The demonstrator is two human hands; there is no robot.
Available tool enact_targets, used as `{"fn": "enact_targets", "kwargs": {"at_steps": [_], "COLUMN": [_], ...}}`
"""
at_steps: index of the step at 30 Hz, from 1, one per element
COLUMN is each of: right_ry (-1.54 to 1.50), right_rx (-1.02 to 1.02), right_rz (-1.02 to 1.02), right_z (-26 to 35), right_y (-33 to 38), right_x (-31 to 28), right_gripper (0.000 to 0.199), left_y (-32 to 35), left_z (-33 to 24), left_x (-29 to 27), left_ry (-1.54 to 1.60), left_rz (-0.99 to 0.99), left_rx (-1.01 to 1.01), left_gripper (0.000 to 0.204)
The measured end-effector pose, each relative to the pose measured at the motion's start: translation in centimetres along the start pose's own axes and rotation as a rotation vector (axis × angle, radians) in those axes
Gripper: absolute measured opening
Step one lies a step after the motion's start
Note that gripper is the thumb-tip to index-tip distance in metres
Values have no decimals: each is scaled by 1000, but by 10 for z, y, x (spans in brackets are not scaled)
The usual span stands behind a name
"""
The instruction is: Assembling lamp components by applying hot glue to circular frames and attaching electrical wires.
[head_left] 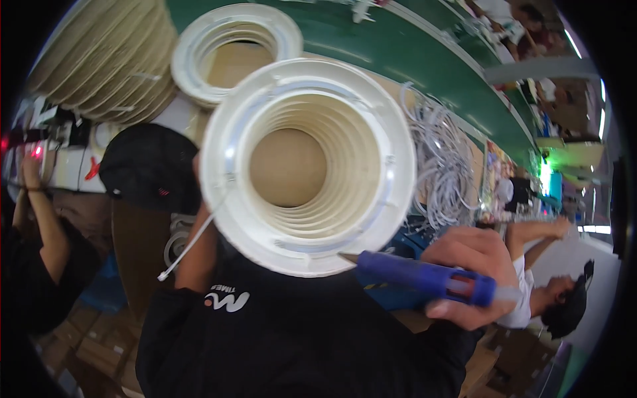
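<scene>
A tall stack of white rings [229, 142] stands in front of me, seen from above, with brown board at the bottom of its hole. A thin white cable [189, 247] hangs off its left side and ends in a small connector. My left hand [197, 167] is beside the stack's left side, mostly hidden, its fingers out of sight. In my right hand [474, 268] is a blue pointed tool [405, 275], thick-bodied, with a red part in its side and a pale end. The tool's tip is close to the top ring's lower right rim; whether it touches, I cannot tell.
Another white ring stack [285, 33] stands behind, and tall cream stacked rings [106, 60] are at far left. Coiled white cables [441, 156] lie right of the stack. A black cap [151, 166] is at left. Other people sit left and right; a green surface [371, 40] runs behind.
</scene>
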State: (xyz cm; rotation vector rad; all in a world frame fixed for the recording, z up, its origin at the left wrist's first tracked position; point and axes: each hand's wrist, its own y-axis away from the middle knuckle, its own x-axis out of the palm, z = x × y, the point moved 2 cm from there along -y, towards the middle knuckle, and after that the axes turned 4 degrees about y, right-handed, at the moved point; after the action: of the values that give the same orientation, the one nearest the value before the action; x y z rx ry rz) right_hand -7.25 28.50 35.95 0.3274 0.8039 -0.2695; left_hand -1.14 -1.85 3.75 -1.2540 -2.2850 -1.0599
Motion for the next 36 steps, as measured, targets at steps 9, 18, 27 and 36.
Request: {"fn": "enact_targets", "kwargs": {"at_steps": [9,18,27,36], "right_ry": [42,51,47,64], "right_rx": [-12,81,103,58], "right_rz": [-51,3,4,44], "right_z": [14,25,25,28], "right_y": [-22,-34,-33,-38], "right_x": [41,42,40,36], "right_gripper": [49,49,47,43], "left_y": [11,10,9,11], "left_z": [-3,-6,-5,-7], "left_x": [14,11,10,12], "left_ry": [-468,-533,-535,-539], "left_rz": [-58,-27,-25,-29], "left_rx": [563,593,592,595], "left_gripper": [24,24,23,23]}}
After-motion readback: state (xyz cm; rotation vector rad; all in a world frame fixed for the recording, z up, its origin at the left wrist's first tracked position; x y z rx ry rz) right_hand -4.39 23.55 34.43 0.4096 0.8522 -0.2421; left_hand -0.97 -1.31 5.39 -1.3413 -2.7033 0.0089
